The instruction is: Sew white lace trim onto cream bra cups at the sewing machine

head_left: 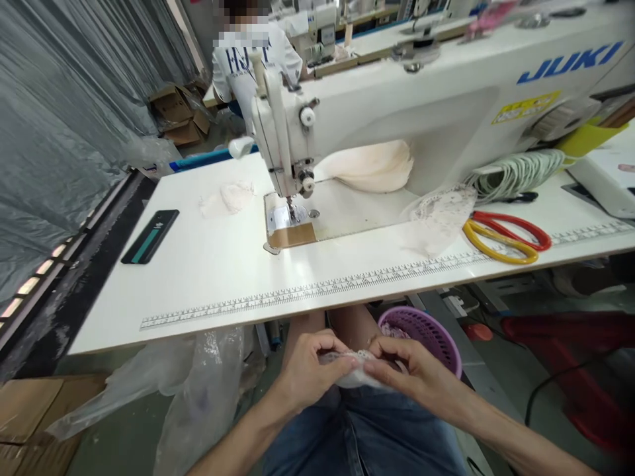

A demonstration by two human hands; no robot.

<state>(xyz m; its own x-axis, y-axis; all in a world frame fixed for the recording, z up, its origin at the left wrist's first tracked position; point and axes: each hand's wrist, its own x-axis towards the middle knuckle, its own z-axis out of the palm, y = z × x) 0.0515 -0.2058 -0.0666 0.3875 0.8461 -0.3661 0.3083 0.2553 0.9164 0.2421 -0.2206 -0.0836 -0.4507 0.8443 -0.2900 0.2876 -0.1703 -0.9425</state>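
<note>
Over my lap, below the table's front edge, both hands pinch a small piece of white lace fabric (353, 375). My left hand (315, 367) grips its left side between thumb and fingers. On the other side, my right hand (409, 367) has thumb and fingers closed on it. Part of the fabric is hidden behind the fingers. Beyond the hands stands a white sewing machine (347, 112), its presser foot (292, 210) over the metal plate. More lace fabric (439, 215) lies on the table at the right, beside scissors (506, 238) with red and yellow handles.
A printed ruler (357, 284) runs along the table's front edge. A dark phone-like object (150, 237) and pale fabric scraps (228, 198) lie left. Coiled pale cord (520, 173) sits right. A purple basket (436, 340) stands below. A person in a white shirt (253, 59) is beyond.
</note>
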